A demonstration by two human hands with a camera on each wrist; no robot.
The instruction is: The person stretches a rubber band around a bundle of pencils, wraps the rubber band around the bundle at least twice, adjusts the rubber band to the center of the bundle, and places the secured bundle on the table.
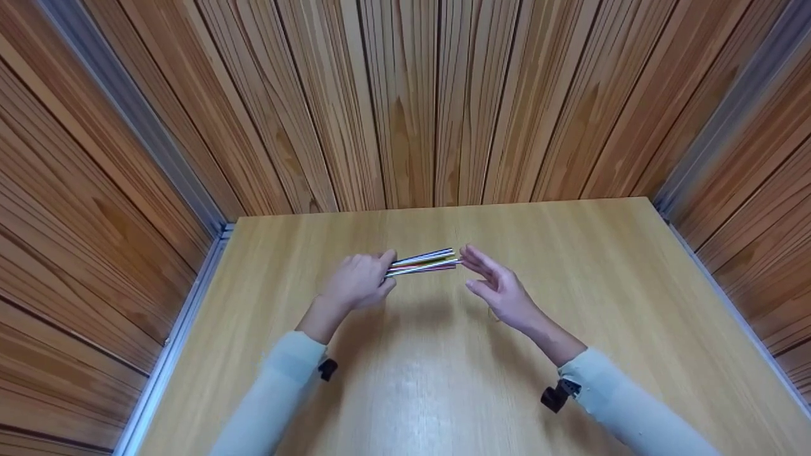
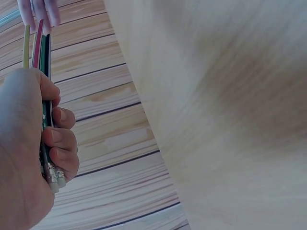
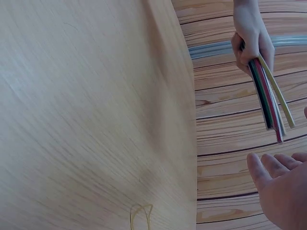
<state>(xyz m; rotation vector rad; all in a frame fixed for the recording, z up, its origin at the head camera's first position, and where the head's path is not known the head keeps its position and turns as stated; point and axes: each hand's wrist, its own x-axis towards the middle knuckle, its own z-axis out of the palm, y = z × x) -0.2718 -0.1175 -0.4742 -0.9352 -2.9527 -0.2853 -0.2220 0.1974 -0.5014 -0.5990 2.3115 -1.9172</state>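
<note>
My left hand point(image 1: 361, 278) grips a bundle of pencils point(image 1: 423, 261), held above the table and pointing right. In the left wrist view the fingers curl round the pencils point(image 2: 46, 115), and white erasers in metal bands stick out below the fist. Yellow, red, green and black shafts point(image 3: 268, 100) fan slightly apart at the far end in the right wrist view. Close to that end is my right hand point(image 1: 500, 291), its fingers extended and nothing in its grasp. A thin yellow rubber band point(image 3: 149, 218) lies on the table under the right hand.
The light wooden table point(image 1: 405, 392) stretches beneath both hands. Wood-plank walls point(image 1: 405, 114) rise at the back and on both sides, with grey metal rails point(image 1: 184, 316) along the table's side edges.
</note>
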